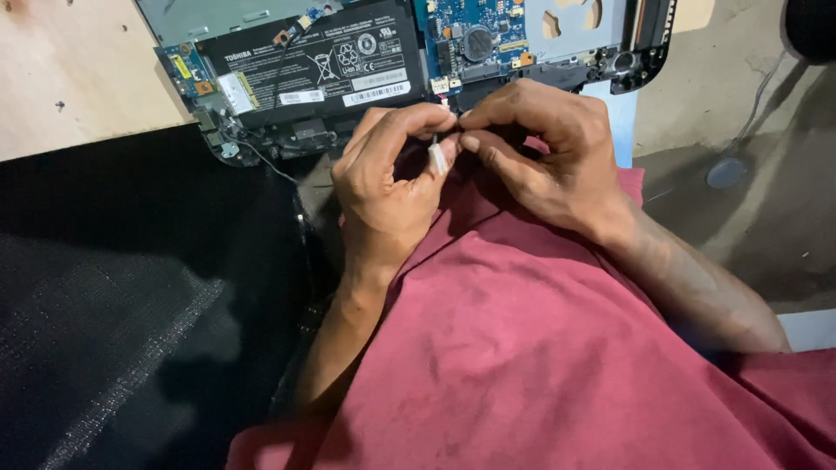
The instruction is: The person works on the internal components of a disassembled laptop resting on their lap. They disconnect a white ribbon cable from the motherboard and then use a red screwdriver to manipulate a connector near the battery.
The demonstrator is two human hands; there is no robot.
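Below 1 opened laptop (366,61) — 2 hands, L (387,187) & R (544,152), fingers of both pinching 1 small white connector (438,159).

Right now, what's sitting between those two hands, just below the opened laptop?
In the head view, a small white connector is pinched between the left hand and the right hand, fingertips nearly meeting over it.

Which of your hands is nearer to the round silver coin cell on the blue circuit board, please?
Right. The right hand lies just below the round silver coin cell; the left hand sits lower and further left.
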